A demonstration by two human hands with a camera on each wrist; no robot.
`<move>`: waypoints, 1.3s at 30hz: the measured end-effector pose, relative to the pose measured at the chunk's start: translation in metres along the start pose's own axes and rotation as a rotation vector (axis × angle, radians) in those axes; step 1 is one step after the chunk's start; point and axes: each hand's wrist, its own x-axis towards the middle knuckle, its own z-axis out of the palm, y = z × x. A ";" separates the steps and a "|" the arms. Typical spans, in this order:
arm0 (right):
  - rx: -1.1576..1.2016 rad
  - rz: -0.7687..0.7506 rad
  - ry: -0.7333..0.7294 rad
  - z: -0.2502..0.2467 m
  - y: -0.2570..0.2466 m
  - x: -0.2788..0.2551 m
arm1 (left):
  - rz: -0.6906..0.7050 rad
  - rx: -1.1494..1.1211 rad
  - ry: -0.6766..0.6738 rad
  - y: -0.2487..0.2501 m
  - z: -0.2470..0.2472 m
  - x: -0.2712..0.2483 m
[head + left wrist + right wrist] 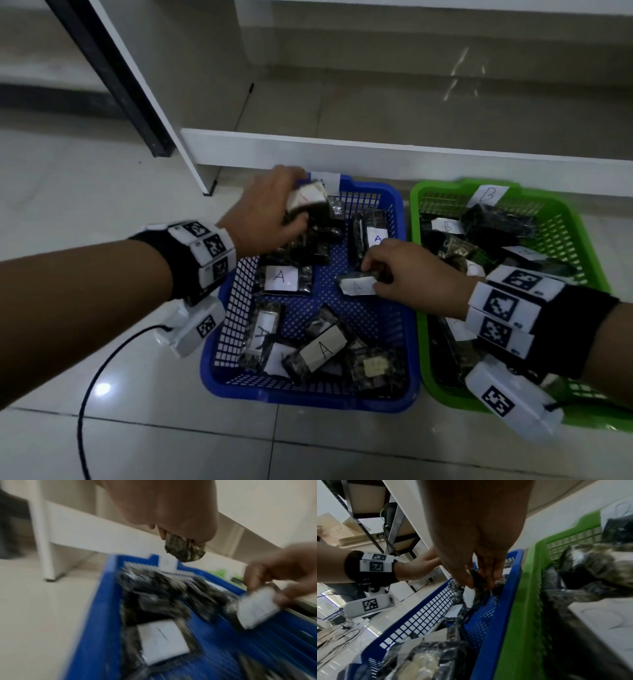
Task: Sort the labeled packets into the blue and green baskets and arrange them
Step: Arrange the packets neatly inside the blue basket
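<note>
Glossy pale tiled floor (102, 212) bore a blue plastic mesh basket (394, 202) beside a green plastic mesh basket (579, 240), nearly touching; a black cable (89, 387) trailed left; a white shelf base (342, 150) stood behind.

Blue basket (397, 205): bare mesh mid-floor and at far right corner; packets (281, 279) crowd near end and left. Left hand (263, 212) and right hand (407, 274) sit over the far half. Green basket (416, 212) packed. Shelf rail (342, 154) runs just behind both baskets.
</note>
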 end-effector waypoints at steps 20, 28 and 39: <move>-0.752 -0.136 0.194 0.054 0.001 0.034 | 0.132 0.052 -0.172 -0.004 0.007 -0.017; -0.493 0.065 0.109 0.029 0.016 0.026 | 0.099 0.077 -0.180 0.015 0.030 -0.003; -0.272 0.036 0.227 0.031 0.025 0.015 | 0.085 0.215 -0.340 0.033 0.056 0.027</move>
